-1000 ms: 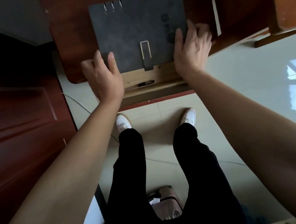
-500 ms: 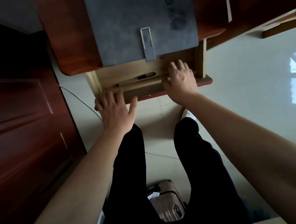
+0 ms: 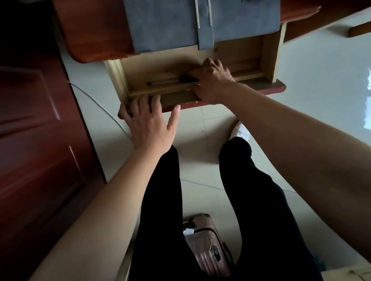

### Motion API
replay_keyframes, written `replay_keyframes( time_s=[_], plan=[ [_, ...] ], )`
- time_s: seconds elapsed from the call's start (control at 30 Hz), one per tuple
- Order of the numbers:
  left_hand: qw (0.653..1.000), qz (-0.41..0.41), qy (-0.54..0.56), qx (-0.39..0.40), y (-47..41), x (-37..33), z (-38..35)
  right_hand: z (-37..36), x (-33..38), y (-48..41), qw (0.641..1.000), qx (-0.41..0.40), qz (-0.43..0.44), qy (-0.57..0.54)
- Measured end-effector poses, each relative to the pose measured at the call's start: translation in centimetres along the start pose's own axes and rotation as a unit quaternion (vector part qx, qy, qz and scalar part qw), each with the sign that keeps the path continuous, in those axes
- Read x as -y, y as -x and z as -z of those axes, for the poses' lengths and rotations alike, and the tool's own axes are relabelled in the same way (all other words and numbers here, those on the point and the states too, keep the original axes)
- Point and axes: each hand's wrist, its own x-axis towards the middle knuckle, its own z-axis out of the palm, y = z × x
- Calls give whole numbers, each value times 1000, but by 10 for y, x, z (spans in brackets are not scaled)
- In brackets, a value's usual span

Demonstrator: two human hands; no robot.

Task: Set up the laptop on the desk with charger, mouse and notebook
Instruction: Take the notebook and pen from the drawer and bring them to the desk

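1. Lying at the top centre of the frame, the grey notebook (image 3: 202, 5) rests on the desk (image 3: 93, 29), its strap hanging over the near edge above an open drawer (image 3: 270, 55).
2. Left hand (image 3: 150, 124) is open, fingers spread over the drawer's front rail.
3. Right hand (image 3: 211, 78) reaches into the drawer, curled at a dark pen (image 3: 170, 81); grip unclear.
4. Door (image 3: 14, 132) fills the left; pale tiled floor (image 3: 318, 101) lies right; a pink suitcase (image 3: 207, 245) stands bottom centre.
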Motion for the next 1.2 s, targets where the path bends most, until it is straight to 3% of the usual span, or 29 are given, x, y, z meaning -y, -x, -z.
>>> replay_keyframes(
  time_s=[0.3, 0.4, 0.47, 0.57, 0.63, 0.67, 0.73, 0.8, 0.87, 0.9, 1.0, 1.2],
  plan=[
    [998, 33, 4, 55, -2, -6, 17, 5, -5, 21, 997, -35, -18, -67],
    [985, 147, 92, 5, 6, -26, 28, -4, -11, 49, 990, -89, -44, -100],
    [941, 270, 200, -40, 9, -45, 32, -14, -16, 69, 976, -134, -91, -144],
    [811, 452, 370, -30, 5, -65, 35, -30, -17, 98, 937, -250, -138, -201],
    [740, 509, 440, 21, 1, -74, 32, -38, -14, 112, 876, -339, -198, -279],
    [718, 518, 463, 42, -1, -77, 31, -39, -11, 114, 827, -371, -248, -342],
    [668, 528, 520, 60, -6, -81, 27, -35, -10, 109, 688, -390, -365, -491],
    [586, 557, 587, 39, -16, -82, 29, -27, -17, 96, 519, -339, -466, -631],
    [508, 575, 641, 16, -25, -80, 37, -15, -25, 88, 354, -249, -447, -783],
    [482, 580, 656, 7, -29, -81, 42, -8, -25, 88, 310, -222, -401, -833],
    [428, 587, 687, -14, -32, -84, 63, 11, -20, 93, 271, -213, -339, -875],
    [432, 573, 693, -74, -39, -98, 104, 43, -8, 110, 228, -212, -336, -889]
  ],
)
